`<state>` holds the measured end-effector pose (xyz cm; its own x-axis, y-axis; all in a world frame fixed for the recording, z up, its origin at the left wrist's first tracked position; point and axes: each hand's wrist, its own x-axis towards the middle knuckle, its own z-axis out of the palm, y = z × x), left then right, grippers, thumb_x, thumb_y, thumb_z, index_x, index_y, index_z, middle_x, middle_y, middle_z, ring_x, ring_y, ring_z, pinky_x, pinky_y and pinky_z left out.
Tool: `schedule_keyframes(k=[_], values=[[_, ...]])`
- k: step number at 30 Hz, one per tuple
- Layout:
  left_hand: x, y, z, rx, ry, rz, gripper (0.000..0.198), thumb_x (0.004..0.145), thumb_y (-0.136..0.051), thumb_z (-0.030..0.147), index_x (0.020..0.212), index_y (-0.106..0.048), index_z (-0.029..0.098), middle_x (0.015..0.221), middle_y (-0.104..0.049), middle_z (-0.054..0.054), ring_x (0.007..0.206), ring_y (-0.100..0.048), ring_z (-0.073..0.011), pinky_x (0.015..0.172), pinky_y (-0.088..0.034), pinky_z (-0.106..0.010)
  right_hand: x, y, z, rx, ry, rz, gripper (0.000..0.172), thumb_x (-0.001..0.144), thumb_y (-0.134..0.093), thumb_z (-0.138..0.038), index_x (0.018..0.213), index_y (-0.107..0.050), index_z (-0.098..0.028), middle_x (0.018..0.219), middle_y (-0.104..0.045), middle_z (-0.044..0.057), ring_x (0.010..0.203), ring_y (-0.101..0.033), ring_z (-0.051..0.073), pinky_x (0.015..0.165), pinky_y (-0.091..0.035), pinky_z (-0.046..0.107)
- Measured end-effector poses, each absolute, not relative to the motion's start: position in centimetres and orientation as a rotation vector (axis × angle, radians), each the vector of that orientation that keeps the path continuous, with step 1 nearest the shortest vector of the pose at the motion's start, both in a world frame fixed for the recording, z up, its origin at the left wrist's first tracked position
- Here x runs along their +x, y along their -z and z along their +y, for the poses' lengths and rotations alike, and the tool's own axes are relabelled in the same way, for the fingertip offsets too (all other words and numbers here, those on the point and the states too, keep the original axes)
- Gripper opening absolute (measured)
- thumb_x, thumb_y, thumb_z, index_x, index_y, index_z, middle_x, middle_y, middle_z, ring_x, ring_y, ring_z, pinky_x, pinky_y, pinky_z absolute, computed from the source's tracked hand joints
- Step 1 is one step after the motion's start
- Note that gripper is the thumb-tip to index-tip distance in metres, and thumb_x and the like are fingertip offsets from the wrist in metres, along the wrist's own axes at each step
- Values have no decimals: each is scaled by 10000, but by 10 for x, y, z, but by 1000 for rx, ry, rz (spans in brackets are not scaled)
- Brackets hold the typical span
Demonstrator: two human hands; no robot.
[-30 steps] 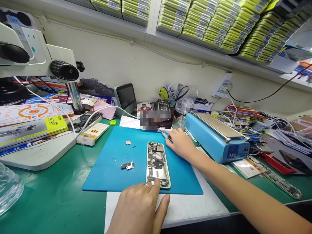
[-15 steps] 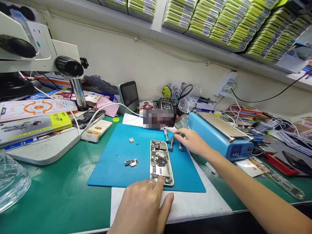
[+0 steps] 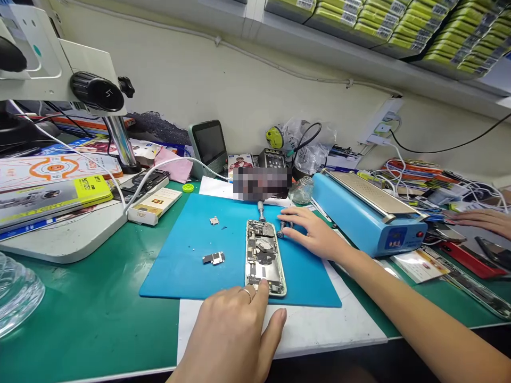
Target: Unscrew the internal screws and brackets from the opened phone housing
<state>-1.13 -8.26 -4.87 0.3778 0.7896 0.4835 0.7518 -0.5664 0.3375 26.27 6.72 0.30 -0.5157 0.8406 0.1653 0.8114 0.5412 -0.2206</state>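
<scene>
An opened phone (image 3: 265, 255) with its inner parts bare lies flat on a blue mat (image 3: 179, 234), right of the mat's middle. Its long axis runs away from the person, the far end leaning slightly left. The left hand (image 3: 235, 324) comes in from the bottom edge, back upward, with a ring on one finger. Its forefinger reaches forward and rests on the phone's near end; the thumb stands apart, and the hand grasps nothing that shows. The right hand (image 3: 313, 229) is loosely spread, palm down, just beside the phone's far right corner, thumb parted from the fingers. Beneath them is a partly hidden grey screwdriver (image 3: 281, 232); whether they touch it cannot be told. The bare right forearm slants in from the lower right corner. Another screwdriver (image 3: 261, 211) lies at the phone's far end, pointing away. Left of the phone on the mat are a dark and silver metal part (image 3: 214, 258) and, farther off, a small square one (image 3: 214, 220). Beyond the mat's right edge, a blue machine (image 3: 351, 218) with a metal top plate stands on the green desk (image 3: 99, 314). At far right, another hand (image 3: 483, 219) reaches in.
</scene>
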Motion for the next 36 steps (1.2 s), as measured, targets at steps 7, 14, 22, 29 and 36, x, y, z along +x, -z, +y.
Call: schedule_keyframes(k=[7,14,22,29,36], values=[[-12,45,-83,2562,-966,1444,314,1051,-597,302,1278,-788,202,913,-835,-3,754,-812,-237,628,-642,-357,266,4,69,-1355,-155,-2521,373,1107,-728,-406,1440,-715,-240,1573,-673,129,1424,-664,332,1207,-554,618],[-11,47,-82,2569,-1001,1444,301,1025,-610,306,1248,-789,209,824,-793,25,683,-777,-233,569,-609,-379,269,-6,67,-1348,-180,-2588,368,1109,-723,-411,1436,-719,-243,1580,-671,129,1436,-657,333,1216,-546,620],[-10,48,-81,2565,-1020,1448,263,998,-669,336,1208,-776,218,804,-775,31,662,-761,-226,561,-579,-369,263,-13,74,-1339,-151,-2619,328,1117,-712,-415,1393,-735,-239,1525,-705,123,1380,-692,314,1182,-580,588],[-10,47,-82,2563,-1043,1439,278,1011,-583,272,1195,-780,203,795,-772,27,645,-752,-230,540,-592,-389,236,-21,92,-1301,-31,-2698,350,1118,-713,-402,1429,-711,-240,1480,-717,122,1278,-731,289,1092,-637,539],[-11,47,-82,2581,-1058,1432,321,1011,-582,259,1249,-783,184,827,-788,17,669,-766,-225,556,-608,-373,214,-27,122,-1283,66,-2944,295,1112,-728,-393,1353,-735,-223,1393,-749,108,1158,-761,250,999,-674,474]])
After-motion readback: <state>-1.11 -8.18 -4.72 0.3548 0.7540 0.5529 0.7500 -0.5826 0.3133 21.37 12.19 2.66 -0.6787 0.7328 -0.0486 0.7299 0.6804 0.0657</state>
